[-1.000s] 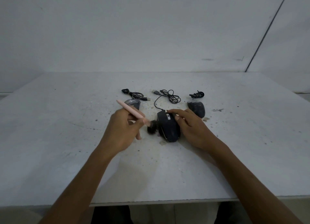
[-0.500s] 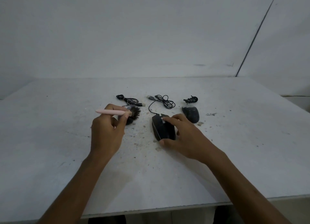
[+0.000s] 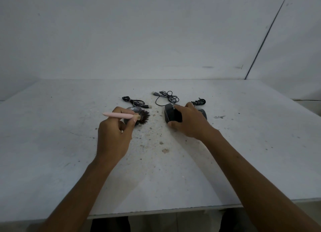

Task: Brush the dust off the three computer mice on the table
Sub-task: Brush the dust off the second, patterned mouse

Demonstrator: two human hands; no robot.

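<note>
Pinching the pink brush in the left hand, thumb and fingers curled round the handle just short of the head. Holding that handle almost level: tail toward frame left, dark bristles splayed toward the right and pressed onto the grey mouse just left of centre. Touching already, so no reach to make. Looks like brushing on mouse 1 of 3, though hard to say from here how clean it is.

Now the relation that matters: sitting directly under the bristles, just beyond the left knuckles, long axis apparently running away toward the wall, crosswise to the brush. Calls for short strokes along the shell, probably, with the left hand by far the nearer of the 2.

Over to the right hand: wrapped round the black mouse at centre frame, fingers over the top, thumb at the near end, seemingly tipping it on edge. Half hidden just behind that hand, right of centre: mouse 3. Further up the frame, 3 bundled cables. Scattered between the hands on the white table: grit and crumbs.
</note>
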